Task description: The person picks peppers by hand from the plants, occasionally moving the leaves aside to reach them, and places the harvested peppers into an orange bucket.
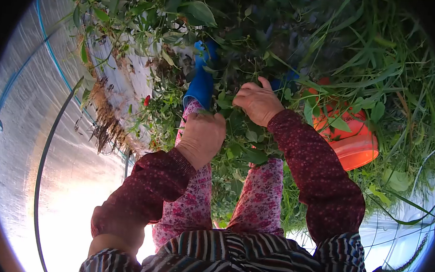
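Both bare hands work low among green leafy plants (237,148), which fill the space in front of the legs and spread up past them. Left hand (202,137) nearer the body, back of the hand up, fingers curled downward at the edge of the foliage; their tips are out of sight, so cannot tell how far apart they stand or whether they have hold of a stem or leaf. Right hand (259,102) a little farther forward and over the same leaves, fingers bent and somewhat spread, tips pointing in toward the left hand; cannot tell whether anything is pinched there. Hands near each other, apart, with leaves between. A blue boot (199,87) stands just beyond the left hand, its top around a floral trouser leg (193,199); a second patch of blue (292,75) shows past the right hand, mostly covered by leaves. Dark red speckled sleeves (324,177) cover the forearms, a striped garment (210,250) the body. Right of the right forearm, an orange bucket (349,136) lies tilted, partly screened by leaves and long grass (412,133). To the left, a small red fruit (147,101) among the foliage; beyond it pale ground sheeting (131,83) and a brown, dry, stringy clump (104,116). Far left, a translucent plastic wall (19,124), with a blue line (47,42) and a dark tube (44,150) crossing the view before it.
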Tool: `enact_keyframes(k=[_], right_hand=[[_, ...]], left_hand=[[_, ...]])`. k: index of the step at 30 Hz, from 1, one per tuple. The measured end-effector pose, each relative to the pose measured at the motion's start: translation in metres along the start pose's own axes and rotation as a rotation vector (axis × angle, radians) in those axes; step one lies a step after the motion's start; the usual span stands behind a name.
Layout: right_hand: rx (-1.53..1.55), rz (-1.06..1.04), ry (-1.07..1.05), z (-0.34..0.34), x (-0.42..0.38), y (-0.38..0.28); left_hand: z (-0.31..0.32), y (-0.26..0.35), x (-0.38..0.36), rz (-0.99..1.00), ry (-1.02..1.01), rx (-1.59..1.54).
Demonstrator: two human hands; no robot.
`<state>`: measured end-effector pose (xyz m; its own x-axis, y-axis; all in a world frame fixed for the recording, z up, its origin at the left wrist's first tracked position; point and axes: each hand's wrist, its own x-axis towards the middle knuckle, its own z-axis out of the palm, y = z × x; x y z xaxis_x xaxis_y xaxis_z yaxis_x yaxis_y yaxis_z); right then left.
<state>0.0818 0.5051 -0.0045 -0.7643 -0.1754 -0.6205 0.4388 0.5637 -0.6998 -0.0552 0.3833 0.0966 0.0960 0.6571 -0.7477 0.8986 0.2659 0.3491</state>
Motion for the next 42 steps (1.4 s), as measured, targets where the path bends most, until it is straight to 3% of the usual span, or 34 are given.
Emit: enact_keyframes(k=[2, 4, 5, 7, 11, 12, 14, 16, 18, 19, 21, 22, 23, 25, 26, 27, 29, 30, 31, 33, 37, 41, 42], right_hand=[[0.013, 0.022, 0.000, 0.005, -0.002, 0.001], [0.057, 0.006, 0.093, 0.011, -0.004, 0.002], [0.048, -0.001, 0.109, 0.011, -0.004, 0.002], [0.045, 0.005, 0.093, 0.009, -0.003, -0.001], [-0.024, 0.097, -0.012, 0.013, 0.004, -0.012], [-0.090, 0.090, -0.044, 0.008, 0.004, -0.014], [-0.056, 0.098, 0.070, 0.011, 0.008, -0.023], [-0.026, 0.117, 0.186, 0.008, 0.014, -0.027], [0.279, 0.041, 0.284, 0.001, 0.019, -0.034], [0.281, 0.034, 0.288, -0.004, 0.020, -0.036], [0.727, -0.059, 0.184, -0.021, 0.017, -0.039], [0.765, -0.109, 0.159, -0.017, 0.018, -0.034], [0.761, -0.112, 0.170, -0.021, 0.018, -0.032], [0.751, -0.048, -0.009, -0.029, 0.016, -0.033], [0.722, -0.057, 0.190, -0.006, 0.020, -0.033], [0.718, -0.059, 0.201, -0.004, 0.022, -0.033], [0.513, 0.004, 0.115, 0.000, 0.028, -0.035], [0.533, -0.059, 0.426, 0.011, 0.033, -0.042], [0.529, -0.063, 0.432, 0.020, 0.033, -0.042], [0.352, -0.035, 0.257, 0.006, 0.030, -0.046], [0.203, -0.053, 0.314, 0.013, 0.038, -0.049], [0.293, 0.009, 0.306, 0.007, 0.042, -0.042], [0.236, 0.042, 0.250, 0.005, 0.043, -0.040]], left_hand=[[-0.001, 0.003, -0.005, -0.010, 0.009, 0.029], [-0.003, 0.002, -0.009, 0.036, 0.250, 0.000], [-0.004, -0.002, -0.009, 0.034, 0.263, 0.015], [-0.012, -0.011, -0.007, -0.049, 0.069, -0.250], [-0.038, -0.015, -0.016, -0.081, 0.025, -0.305], [-0.038, -0.023, -0.014, -0.122, 0.055, -0.469], [-0.039, -0.041, -0.010, -0.206, 0.059, -0.711], [-0.036, -0.046, 0.000, -0.221, 0.108, -0.681], [-0.042, -0.041, 0.009, -0.245, 0.183, -0.655], [-0.034, -0.041, 0.014, -0.249, 0.185, -0.649], [-0.014, -0.041, 0.026, -0.228, 0.120, -0.554], [-0.012, -0.041, 0.031, -0.252, 0.014, -0.535], [-0.012, -0.042, 0.033, -0.246, 0.021, -0.527], [-0.006, -0.044, 0.037, -0.206, 0.106, -0.760], [0.006, -0.051, 0.037, -0.202, 0.039, -0.876], [-0.003, -0.048, 0.037, -0.195, 0.045, -0.868], [-0.021, -0.042, 0.035, -0.160, 0.099, -0.463], [-0.023, -0.042, 0.036, -0.089, 0.089, -0.319], [-0.027, -0.041, 0.034, -0.088, 0.095, -0.314], [-0.038, -0.038, 0.032, 0.039, 0.025, 0.020], [-0.047, -0.037, 0.033, 0.045, -0.025, -0.003], [-0.064, -0.035, 0.035, 0.102, -0.072, 0.014], [-0.068, -0.032, 0.032, 0.088, -0.037, -0.196]])
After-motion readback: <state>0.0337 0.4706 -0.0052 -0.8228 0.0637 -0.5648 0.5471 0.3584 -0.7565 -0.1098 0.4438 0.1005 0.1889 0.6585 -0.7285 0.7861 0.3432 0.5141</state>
